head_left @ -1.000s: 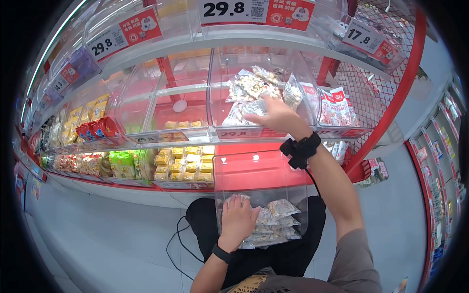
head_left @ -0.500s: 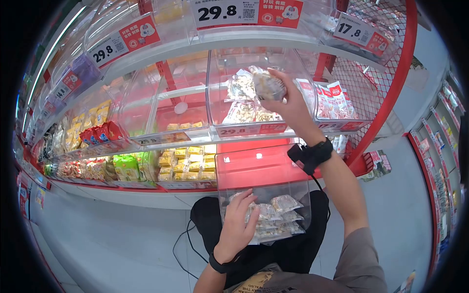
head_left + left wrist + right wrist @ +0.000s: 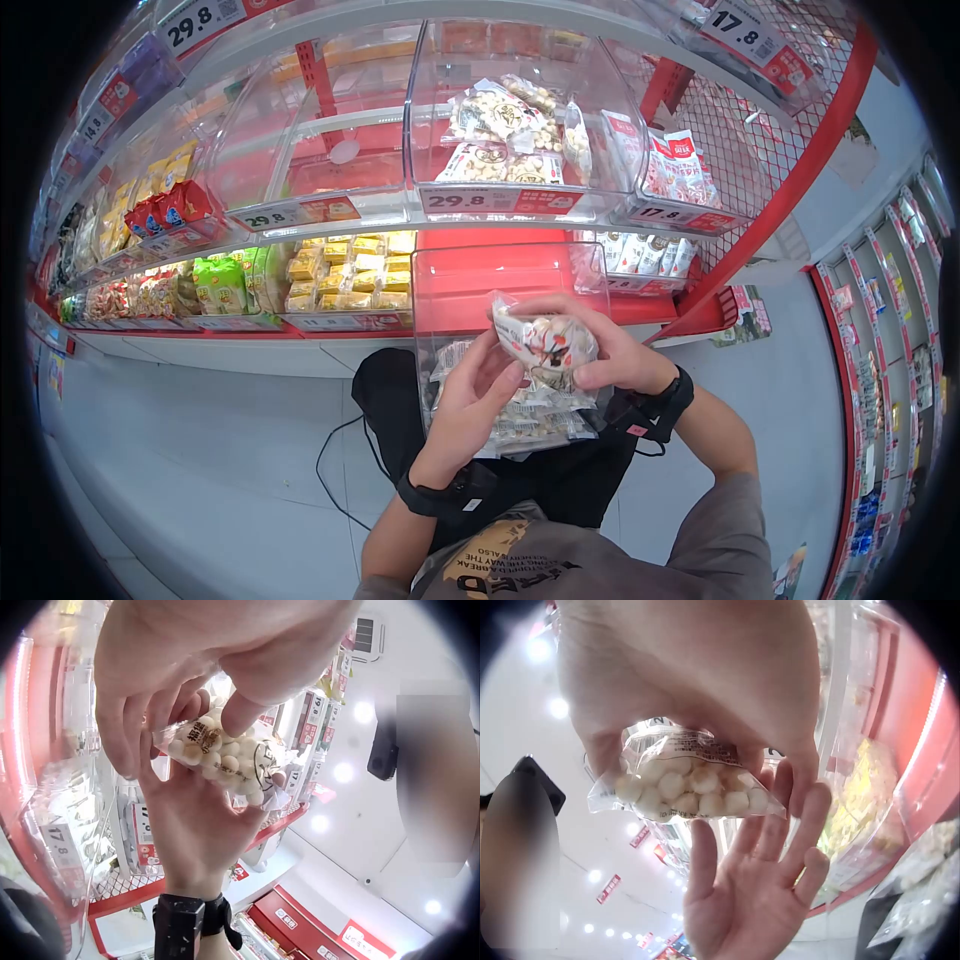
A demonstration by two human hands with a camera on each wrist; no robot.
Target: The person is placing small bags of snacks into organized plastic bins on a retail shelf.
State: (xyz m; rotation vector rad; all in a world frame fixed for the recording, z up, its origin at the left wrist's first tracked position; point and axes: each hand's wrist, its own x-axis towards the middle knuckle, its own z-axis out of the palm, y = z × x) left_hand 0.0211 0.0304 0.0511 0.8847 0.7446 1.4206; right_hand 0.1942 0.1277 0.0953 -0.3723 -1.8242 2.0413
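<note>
My right hand [image 3: 628, 358] grips a clear packet of round, pale snack balls [image 3: 552, 345] from the side, over a clear plastic bin [image 3: 428, 300] at my lap. In the right wrist view the snack packet [image 3: 697, 787] hangs between that hand's thumb and fingers. My left hand [image 3: 468, 400] is held up at the packet's left end, palm turned toward it. Its fingers [image 3: 802, 832] are spread and loosely bent below the packet in the right wrist view. Similar packets [image 3: 530, 428] are stacked in the bin, partly hidden under my hands.
Ahead, a clear shelf bin [image 3: 408, 140] holds more such packets [image 3: 500, 115]. Red-and-white bags [image 3: 680, 165] stand to its right, yellow-wrapped snacks [image 3: 350, 275] lower left. A red mesh panel [image 3: 760, 120] closes the shelf's right end. A black cable [image 3: 330, 455] trails on the floor.
My right hand took a packet out of the shelf bin and brought it down over the bin at my lap. My left hand rose from the stacked packets toward it.
</note>
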